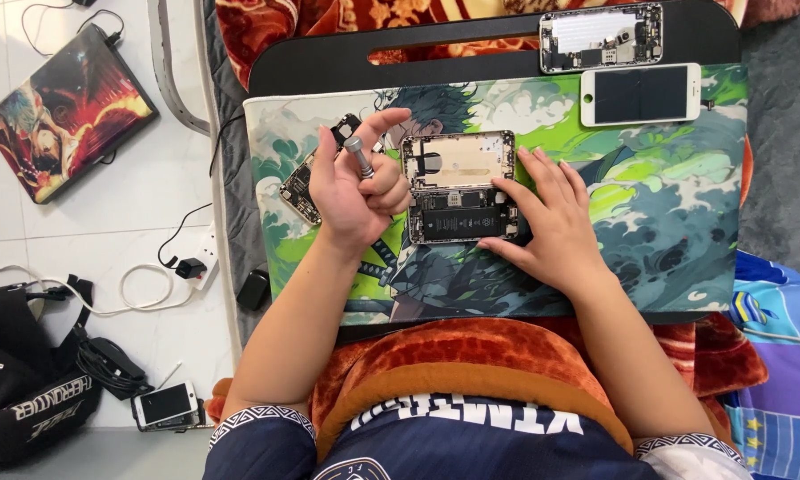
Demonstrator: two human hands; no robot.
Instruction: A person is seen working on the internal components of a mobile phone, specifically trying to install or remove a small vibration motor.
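Note:
An opened phone body (458,185) with its battery and boards exposed lies on a green illustrated mat (667,222). My right hand (549,222) rests flat on the mat, fingertips pressing the phone's right edge. My left hand (357,182) is raised palm-up just left of the phone, fingers curled around a small silver screwdriver (361,156) that stands upright. Under this hand lies another phone part (304,188), mostly hidden.
A detached white phone screen (640,93) and a second opened phone body (601,36) lie at the mat's far right, on a black lap desk (329,62). On the floor at left are a laptop (66,111), a power strip (206,258), cables, a black bag (26,382) and another phone (164,404).

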